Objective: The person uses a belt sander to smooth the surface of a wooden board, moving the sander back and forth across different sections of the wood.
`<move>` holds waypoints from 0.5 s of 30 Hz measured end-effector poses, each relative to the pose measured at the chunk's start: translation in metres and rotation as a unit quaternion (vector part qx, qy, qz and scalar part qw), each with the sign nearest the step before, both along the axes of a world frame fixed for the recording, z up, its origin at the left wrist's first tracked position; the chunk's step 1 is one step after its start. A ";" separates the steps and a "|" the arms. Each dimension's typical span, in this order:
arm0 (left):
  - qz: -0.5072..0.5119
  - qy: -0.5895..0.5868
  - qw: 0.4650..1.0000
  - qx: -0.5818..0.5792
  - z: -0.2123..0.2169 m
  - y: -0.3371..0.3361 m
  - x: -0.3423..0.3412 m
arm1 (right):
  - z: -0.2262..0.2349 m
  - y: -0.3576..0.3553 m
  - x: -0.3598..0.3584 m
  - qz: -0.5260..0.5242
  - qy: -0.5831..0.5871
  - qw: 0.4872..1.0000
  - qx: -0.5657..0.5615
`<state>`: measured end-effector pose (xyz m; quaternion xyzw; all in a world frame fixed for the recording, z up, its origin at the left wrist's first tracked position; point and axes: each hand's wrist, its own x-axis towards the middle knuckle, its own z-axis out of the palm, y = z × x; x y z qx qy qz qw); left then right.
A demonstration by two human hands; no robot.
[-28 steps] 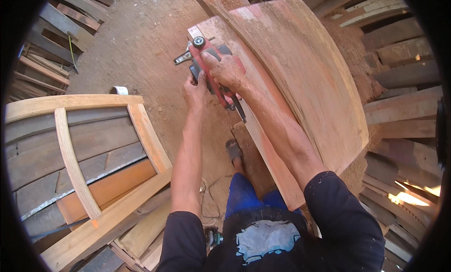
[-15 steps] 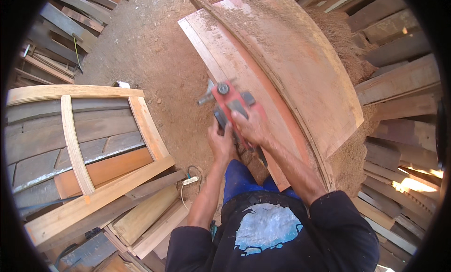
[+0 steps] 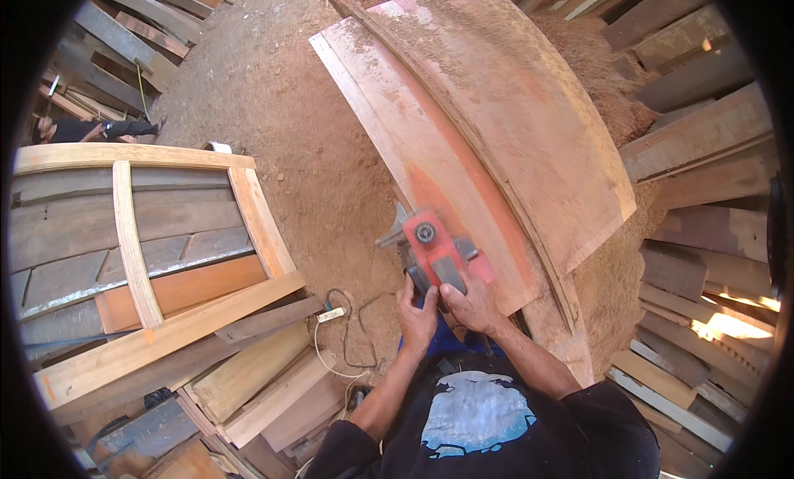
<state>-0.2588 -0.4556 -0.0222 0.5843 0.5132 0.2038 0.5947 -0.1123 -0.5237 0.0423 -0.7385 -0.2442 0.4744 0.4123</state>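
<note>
A red electric hand planer [image 3: 438, 251] with a round knob on top and a metal side fence lies over the near end of a reddish board [image 3: 430, 156]. My right hand [image 3: 470, 301] is closed round its rear handle. Beside it, my left hand [image 3: 417, 320] grips the planer's dark left side; the exact hold is partly hidden. Along the board's right runs a narrow wooden strip [image 3: 496, 181], with a wide dusty panel [image 3: 529, 115] beyond it. The planer's sole is out of sight.
A pale wooden frame [image 3: 126, 231] stands at left above stacked planks. A white power strip [image 3: 331, 314] and cables lie on the dirt floor near my left forearm. Planks [image 3: 703, 131] line the right side beside shavings. A person [image 3: 95, 131] in dark clothing is at far left.
Both hands have drawn the planer back toward my body and slightly right, along the board to its near end. A person has come into view at far left.
</note>
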 end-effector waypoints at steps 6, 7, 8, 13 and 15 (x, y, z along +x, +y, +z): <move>0.023 -0.004 1.000 0.019 0.001 0.116 0.047 | 0.037 0.124 0.047 -0.013 0.047 0.999 0.019; 0.024 -0.005 0.999 0.022 -0.002 0.137 0.054 | 0.033 0.146 0.052 -0.012 0.046 0.999 0.023; 0.027 -0.030 0.999 0.022 -0.005 0.159 0.061 | 0.022 0.165 0.057 -0.019 0.020 0.999 0.046; 0.010 -0.143 0.990 -0.009 0.008 0.269 0.118 | -0.010 0.275 0.103 -0.044 -0.115 0.983 0.133; 0.020 -0.115 0.993 0.020 0.020 0.315 0.137 | -0.006 0.322 0.119 -0.060 -0.146 0.974 0.163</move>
